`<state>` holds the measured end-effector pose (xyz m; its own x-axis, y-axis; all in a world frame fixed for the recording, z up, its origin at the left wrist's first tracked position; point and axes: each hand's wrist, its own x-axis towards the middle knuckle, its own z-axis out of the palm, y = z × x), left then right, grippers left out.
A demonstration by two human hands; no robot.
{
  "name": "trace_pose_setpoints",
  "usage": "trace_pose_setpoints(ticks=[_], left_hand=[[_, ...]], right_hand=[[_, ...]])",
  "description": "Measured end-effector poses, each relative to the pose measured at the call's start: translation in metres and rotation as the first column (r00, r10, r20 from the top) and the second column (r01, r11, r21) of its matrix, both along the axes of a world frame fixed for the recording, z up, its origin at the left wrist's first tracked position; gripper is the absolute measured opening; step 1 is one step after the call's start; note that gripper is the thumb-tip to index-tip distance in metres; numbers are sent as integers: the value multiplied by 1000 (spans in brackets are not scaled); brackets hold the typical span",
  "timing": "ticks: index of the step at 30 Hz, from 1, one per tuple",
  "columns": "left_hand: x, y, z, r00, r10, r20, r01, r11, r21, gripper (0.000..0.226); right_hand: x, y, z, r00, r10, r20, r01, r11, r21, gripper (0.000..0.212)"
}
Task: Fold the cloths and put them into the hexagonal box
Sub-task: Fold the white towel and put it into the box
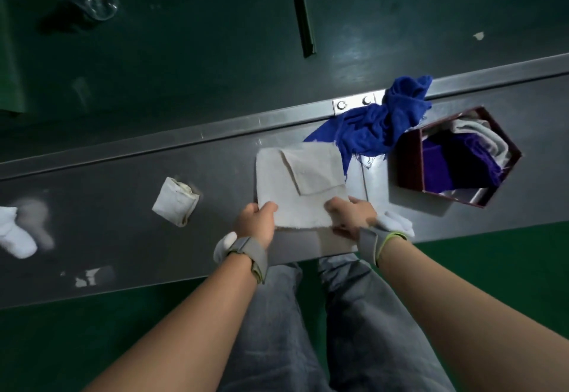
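Observation:
A beige cloth [303, 182] lies partly folded on the steel table [123, 194], with one corner flap turned over its top. My left hand [257, 222] grips its near left edge. My right hand [351, 216] grips its near right edge. Behind it a crumpled blue cloth [375, 123] lies across the table's far rim. To the right stands the dark red hexagonal box [408, 163], open, holding a folded purple cloth [443, 163] and a folded grey-white cloth [480, 129].
A small folded white cloth [177, 202] lies left of the beige one. A white object [15, 234] sits at the far left edge. White scraps [89, 277] lie near the front edge. My legs stand against the table's near side.

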<state>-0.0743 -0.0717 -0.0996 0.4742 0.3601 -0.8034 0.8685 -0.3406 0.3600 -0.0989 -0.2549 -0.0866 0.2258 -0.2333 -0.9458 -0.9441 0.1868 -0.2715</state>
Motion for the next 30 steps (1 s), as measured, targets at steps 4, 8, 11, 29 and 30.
trace_pose_setpoints(ticks=[4,8,11,29,30], left_hand=[[1,11,33,966,258,-24,-258,950,-175,14],[27,23,85,916,273,293,-239,960,-147,39],[38,38,116,855,146,497,-62,981,-182,32],[-54,59,39,968,-40,-246,-60,920,-387,46],[-55,56,42,967,-37,-253,-79,897,-435,46]], right_hand=[[3,14,24,970,-209,-123,232,946,226,10],[33,26,67,942,-332,45,307,910,280,13],[56,37,101,908,-318,272,238,927,291,15],[-54,89,28,208,974,92,-797,223,-561,60],[-56,95,22,86,995,52,-804,100,-586,68]])
